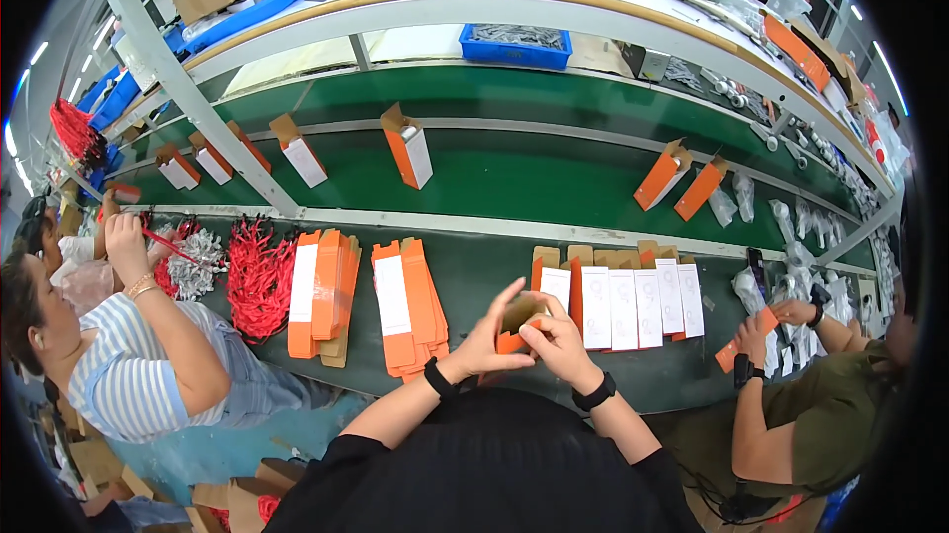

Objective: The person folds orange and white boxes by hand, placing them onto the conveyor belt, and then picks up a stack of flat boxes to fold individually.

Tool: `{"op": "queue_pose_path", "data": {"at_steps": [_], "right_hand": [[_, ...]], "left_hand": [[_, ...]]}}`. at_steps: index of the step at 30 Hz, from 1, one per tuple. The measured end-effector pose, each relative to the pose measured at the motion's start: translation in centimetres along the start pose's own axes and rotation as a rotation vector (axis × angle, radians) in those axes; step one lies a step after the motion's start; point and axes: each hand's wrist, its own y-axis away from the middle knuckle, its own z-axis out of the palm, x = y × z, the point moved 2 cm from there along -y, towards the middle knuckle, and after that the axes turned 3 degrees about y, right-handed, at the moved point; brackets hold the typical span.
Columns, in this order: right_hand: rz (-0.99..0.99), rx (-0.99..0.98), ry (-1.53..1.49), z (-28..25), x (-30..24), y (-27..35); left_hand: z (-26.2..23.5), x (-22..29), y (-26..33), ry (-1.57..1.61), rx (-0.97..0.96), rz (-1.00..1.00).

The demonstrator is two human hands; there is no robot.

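Between my two hands is a small orange carton (510, 343), its brown cardboard inside facing me. My left hand (484, 343) grips its left side, thumb low and fingers raised behind. My right hand (561, 343) pinches the carton's right edge with thumb and forefinger. Just beyond and to the right stands a row of open orange-and-white cartons (623, 308) with brown flaps up. Left of my hands lies a stack of flattened orange-and-white cartons (427, 310), and a second stack (341, 286) lies farther left.
Red corded bundles (260, 281) lie at the left. Open cartons stand on the green conveyor (524, 177) behind a metal rail. A blue bin (516, 46) sits on the shelf. Co-workers sit at both sides; the right one holds an orange carton (743, 340). Plastic-wrapped parts (781, 306) lie nearby.
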Motion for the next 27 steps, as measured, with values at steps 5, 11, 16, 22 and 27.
{"op": "queue_pose_path", "data": {"at_steps": [5,11,16,22,27], "right_hand": [[0.158,0.120,0.172,-0.4,0.9,1.0],[-0.072,0.231,0.803,1.0,-1.9,0.6],[-0.086,0.284,0.282,1.2,1.6,0.4],[0.451,-0.086,-0.616,0.6,3.8,0.5],[0.204,-0.105,-0.066,0.6,2.5,0.3]], "left_hand": [[-0.4,-0.5,1.4,-0.192,0.330,-0.140],[1.0,-1.2,2.3,-0.418,0.445,-0.127],[1.1,0.2,2.3,-0.576,0.365,-0.145],[0.1,-1.0,3.6,-0.373,0.346,-0.113],[0.0,0.0,3.3,-0.342,0.231,-0.135]]}}
